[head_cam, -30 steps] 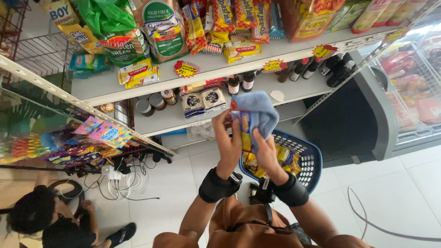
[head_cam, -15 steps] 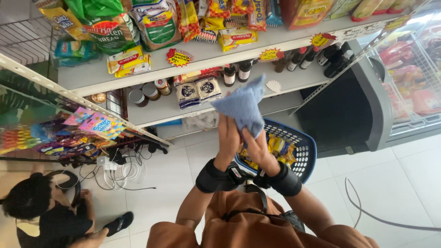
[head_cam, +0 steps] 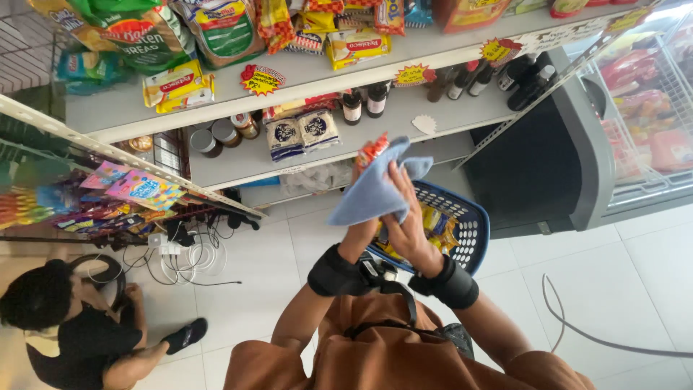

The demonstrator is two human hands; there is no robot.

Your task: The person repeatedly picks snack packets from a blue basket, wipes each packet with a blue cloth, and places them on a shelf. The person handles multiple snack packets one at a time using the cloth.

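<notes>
Both hands (head_cam: 390, 217) rub blue cloth (head_cam: 372, 191) over orange packet (head_cam: 371, 150).

- Left hand (head_cam: 359, 232): mostly covered by the blue cloth (head_cam: 375, 191); fingers not visible.
- Snack packet (head_cam: 371, 150): only its red-orange top edge shows above the cloth; kind cannot be told.
- Right hand (head_cam: 404, 220): palm hidden, back of hand facing up.
- Blue basket (head_cam: 473, 227): near half hidden behind both hands and wrists; yellow packets (head_cam: 433, 220) inside partly covered.
- Top-shelf bags (head_cam: 216, 29): cut off by the upper edge.
- Freezer (head_cam: 650, 115): cut off at the right edge; contents blurred.
- Seated person (head_cam: 72, 325): cut off at the left and bottom edges.
</notes>
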